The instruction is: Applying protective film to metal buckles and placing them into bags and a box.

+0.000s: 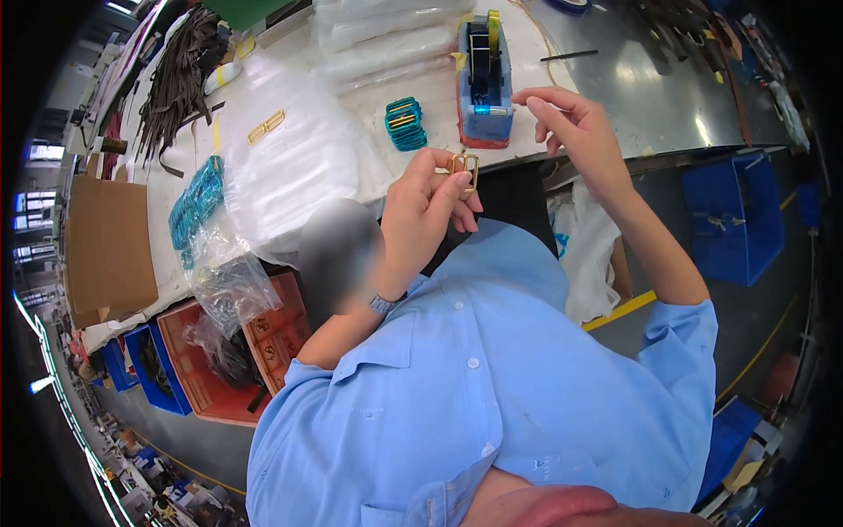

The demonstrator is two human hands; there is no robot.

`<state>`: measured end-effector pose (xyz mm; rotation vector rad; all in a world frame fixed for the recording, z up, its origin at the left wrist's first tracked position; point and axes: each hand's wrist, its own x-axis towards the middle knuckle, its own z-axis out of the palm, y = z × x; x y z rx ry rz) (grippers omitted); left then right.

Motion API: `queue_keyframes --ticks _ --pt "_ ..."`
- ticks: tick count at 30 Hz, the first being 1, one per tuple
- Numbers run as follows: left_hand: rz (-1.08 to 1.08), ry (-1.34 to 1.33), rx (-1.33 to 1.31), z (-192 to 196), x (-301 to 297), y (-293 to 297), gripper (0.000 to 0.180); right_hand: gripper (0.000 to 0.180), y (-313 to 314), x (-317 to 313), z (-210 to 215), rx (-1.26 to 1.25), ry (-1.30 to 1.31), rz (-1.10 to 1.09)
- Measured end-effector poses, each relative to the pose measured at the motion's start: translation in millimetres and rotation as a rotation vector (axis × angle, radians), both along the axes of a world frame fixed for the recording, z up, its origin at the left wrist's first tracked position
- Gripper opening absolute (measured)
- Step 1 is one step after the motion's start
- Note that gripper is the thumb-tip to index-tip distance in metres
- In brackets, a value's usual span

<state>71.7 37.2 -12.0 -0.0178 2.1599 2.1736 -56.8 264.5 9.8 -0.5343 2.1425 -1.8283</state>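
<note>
My left hand (pixel 426 198) pinches a gold rectangular buckle (pixel 472 173) between thumb and fingers, just off the table's front edge. My right hand (pixel 571 132) is raised beside the blue tape dispenser (pixel 485 123); its index finger reaches toward the cutting end, the other fingers are loosely curled, and no object shows in it. Left of the dispenser stands a small stack of gold buckles in teal film (pixel 405 124). Another gold buckle (pixel 266 127) lies on the clear plastic sheeting (pixel 294 167). A larger teal-wrapped bundle (pixel 197 204) rests at that sheeting's left edge.
Clear plastic bags (pixel 378 39) lie at the back, and dark straps (pixel 184 75) hang at the far left. A cardboard box (pixel 110 250) and a red crate (pixel 215 386) stand at left. Below the metal tabletop (pixel 632 97) at right is a blue bin (pixel 733 220).
</note>
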Motion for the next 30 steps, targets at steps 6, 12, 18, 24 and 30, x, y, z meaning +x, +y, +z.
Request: queue_keyframes --ticks 6,12,18,24,30 --pt "0.01 -0.048 0.078 -3 0 -15 0.012 0.041 -23 -27 6 0.252 -0.261 0.083" --pt "0.022 -0.041 0.142 -14 -8 -16 0.013 0.031 -38 -37 -4 0.221 -0.538 -0.013" --pt "0.006 0.355 -0.177 -45 -46 -4 0.012 0.023 -39 -32 -8 0.036 -0.629 -0.063" --pt "0.089 0.272 -0.224 -47 -53 -6 0.012 0.028 -53 -38 -8 0.043 -0.681 -0.137" --pt "0.064 0.216 -0.191 -36 -48 -12 0.011 0.03 -53 -44 -15 -0.041 -0.764 -0.173"
